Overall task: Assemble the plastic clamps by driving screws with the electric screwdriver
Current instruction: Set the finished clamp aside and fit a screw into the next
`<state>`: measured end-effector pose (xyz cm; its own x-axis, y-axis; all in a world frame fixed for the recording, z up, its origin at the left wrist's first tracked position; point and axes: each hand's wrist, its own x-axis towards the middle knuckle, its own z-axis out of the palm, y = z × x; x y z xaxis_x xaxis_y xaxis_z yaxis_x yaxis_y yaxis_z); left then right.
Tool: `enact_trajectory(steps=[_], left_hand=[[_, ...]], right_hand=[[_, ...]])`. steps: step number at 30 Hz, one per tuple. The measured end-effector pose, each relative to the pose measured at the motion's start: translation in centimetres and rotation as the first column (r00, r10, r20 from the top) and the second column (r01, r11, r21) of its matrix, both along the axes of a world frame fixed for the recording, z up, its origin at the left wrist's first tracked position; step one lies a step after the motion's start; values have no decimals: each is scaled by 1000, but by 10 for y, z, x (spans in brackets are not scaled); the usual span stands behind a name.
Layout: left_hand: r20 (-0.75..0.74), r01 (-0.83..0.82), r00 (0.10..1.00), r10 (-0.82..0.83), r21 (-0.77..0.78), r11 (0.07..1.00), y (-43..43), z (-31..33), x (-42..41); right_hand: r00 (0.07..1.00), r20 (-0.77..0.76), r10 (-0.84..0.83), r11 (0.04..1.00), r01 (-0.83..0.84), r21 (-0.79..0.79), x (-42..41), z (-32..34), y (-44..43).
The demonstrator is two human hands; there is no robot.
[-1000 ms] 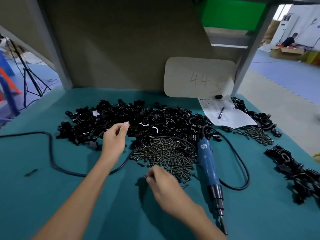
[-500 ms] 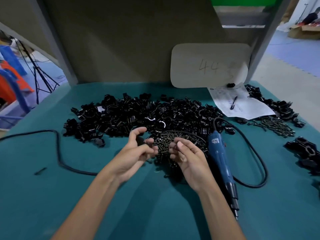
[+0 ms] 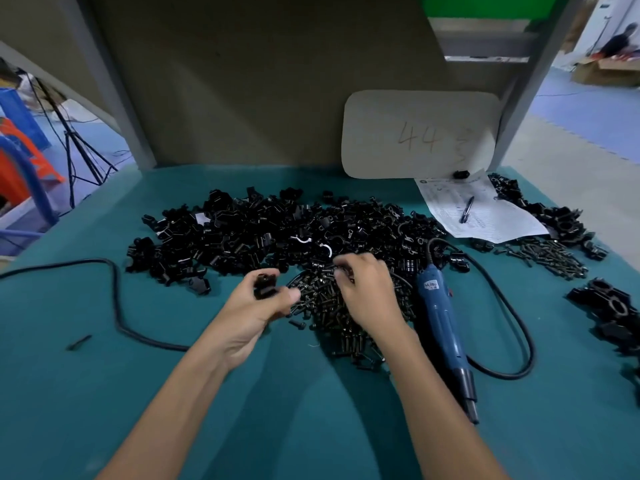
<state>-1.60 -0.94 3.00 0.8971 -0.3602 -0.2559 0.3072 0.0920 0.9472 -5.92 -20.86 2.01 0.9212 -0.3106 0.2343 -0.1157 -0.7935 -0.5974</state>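
Left hand [image 3: 254, 306] fingers pinch a clamp piece [image 3: 265, 285] over the bench [image 3: 311, 431]; right hand [image 3: 367, 292] fingers curl in the screw pile [image 3: 322, 306] — whether one's caught, I can't tell. Looks like parts-gathering — next needs a screw seated, then the electric screwdriver [image 3: 441, 323] lying beside.

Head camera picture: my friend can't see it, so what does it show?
A person's left hand holds a black clamp piece while the right hand reaches over a pile of screws on a teal table. A blue electric screwdriver lies to the right, and a big heap of black clamp parts sits behind.
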Motion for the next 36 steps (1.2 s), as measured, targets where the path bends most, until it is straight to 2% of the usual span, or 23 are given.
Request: enact_trajectory(steps=[5,7,9,11,13,14,16,18,22,24,26,28,33,36], left_hand=[[102,31,994,-43,112,993,-8,3,-4],[206,41,974,-97,258,965,-7,3,-6],[323,18,925,-202,493,870,-3,0,-4],[366,-5,874,-320,665,747,3,-6,-3],[365,8,859,-359,691,723,6,-10,-4],[368,25,861,-352,659,752,6,-11,-4],[383,42,871,-309,568,822,4,-15,-11],[395,21,877,-274,537,843,0,-16,-20],[424,-8,883,-200,440,898,-14,-25,-36],[437,-11,876,-204,440,898,-19,-31,-41],[435,-1,873,-221,455,891,-22,-38,-43],[438,-2,868,-233,473,881,-21,-43,-44],[538,-79,825,-173,413,907,-21,-45,-45],[559,-75,811,-174,394,916,-22,-45,-46]], right_hand=[[991,-132,-10,974,-20,-226,65,5,-2],[984,-175,-40,964,-8,-265,76,3,1],[987,-150,-61,960,17,-279,78,5,6],[998,-41,-57,984,49,-170,69,10,11],[996,66,-59,986,48,162,44,13,18],[995,85,-60,939,27,344,28,12,21],[994,104,-45,783,-30,621,-7,5,27],[989,140,-44,618,-83,782,-35,-4,32],[988,118,-96,374,-74,924,-52,-14,30],[992,96,-85,210,-76,975,-52,-16,28],[993,100,-65,113,-92,989,-53,-16,28],[991,129,-45,156,-121,980,-54,-15,30],[983,183,29,452,-176,875,-55,-16,42],[981,190,49,511,-188,839,-55,-16,41]])
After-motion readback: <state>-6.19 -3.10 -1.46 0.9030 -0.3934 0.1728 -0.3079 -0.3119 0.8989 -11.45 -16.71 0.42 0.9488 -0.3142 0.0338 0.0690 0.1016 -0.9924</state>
